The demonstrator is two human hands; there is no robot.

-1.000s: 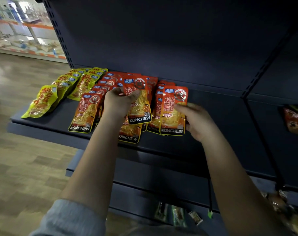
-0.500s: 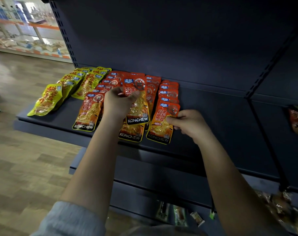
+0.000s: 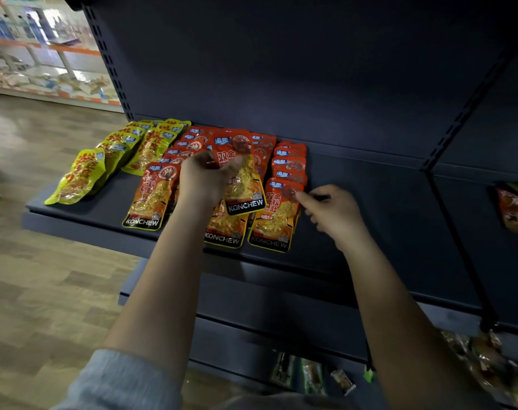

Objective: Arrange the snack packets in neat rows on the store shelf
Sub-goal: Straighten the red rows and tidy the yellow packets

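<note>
step in hand: placing orange packets into the rightmost row. nearest, the lower shelf (image 3: 281, 335) carries a few small loose packets (image 3: 311, 375). on the main shelf (image 3: 370, 232), the right hand (image 3: 333, 216) touches the front packet (image 3: 277, 216) of that row at its upper corner, fingers curled; whether it pinches cannot be told. the left hand (image 3: 206, 180) grips a raised orange packet (image 3: 241, 179), apparently a small stack. next move, as judged: lay this packet on a row, edges aligned. farther back, orange rows (image 3: 290, 161) and yellow rows (image 3: 124, 152) overlap toward the back panel.
</note>
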